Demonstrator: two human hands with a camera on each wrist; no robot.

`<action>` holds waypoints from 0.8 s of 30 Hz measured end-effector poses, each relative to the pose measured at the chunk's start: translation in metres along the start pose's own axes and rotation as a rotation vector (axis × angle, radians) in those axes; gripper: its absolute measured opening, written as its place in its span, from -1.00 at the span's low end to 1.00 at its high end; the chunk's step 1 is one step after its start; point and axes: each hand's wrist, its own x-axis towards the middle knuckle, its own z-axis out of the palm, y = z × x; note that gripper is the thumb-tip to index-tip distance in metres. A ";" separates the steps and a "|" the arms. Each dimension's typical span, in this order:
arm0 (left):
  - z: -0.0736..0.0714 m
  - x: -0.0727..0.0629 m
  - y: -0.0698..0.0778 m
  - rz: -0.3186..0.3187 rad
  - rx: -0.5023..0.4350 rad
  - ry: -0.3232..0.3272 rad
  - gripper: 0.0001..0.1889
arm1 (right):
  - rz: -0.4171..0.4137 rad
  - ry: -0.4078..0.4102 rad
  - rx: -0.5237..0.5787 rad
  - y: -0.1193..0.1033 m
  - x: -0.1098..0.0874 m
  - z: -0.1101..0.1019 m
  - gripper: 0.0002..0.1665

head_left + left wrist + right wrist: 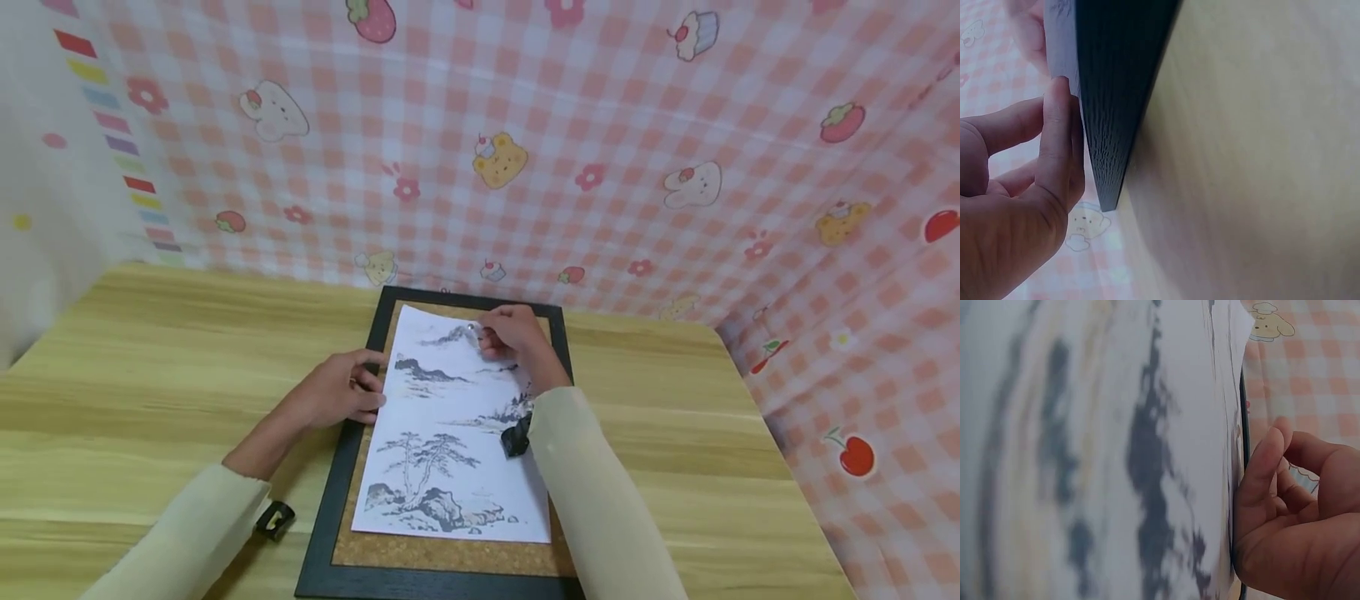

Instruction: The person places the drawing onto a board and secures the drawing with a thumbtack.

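A cork board with a black frame point(341, 483) lies flat on the wooden table point(150, 367). On it rests a white sheet with an ink landscape painting point(450, 433). My left hand point(372, 390) lies at the sheet's left edge, its straight fingers touching the frame point(1116, 94) and the paper. My right hand point(486, 337) sits at the sheet's top, fingers curled, pinching a small clear pin point(472, 330) against the paper. In the right wrist view the thumb point(1260, 475) presses on the sheet point(1085, 456); the pin is hidden there.
A pink checked cloth with cartoon prints point(525, 150) hangs behind and to the right of the table. Small black devices point(274, 518) are strapped at both wrists. Bare tabletop point(1260, 156) extends on either side of the board.
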 end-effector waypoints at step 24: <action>-0.012 0.007 0.008 -0.002 0.121 -0.003 -0.38 | -0.202 0.006 -0.171 -0.004 -0.012 -0.008 -0.72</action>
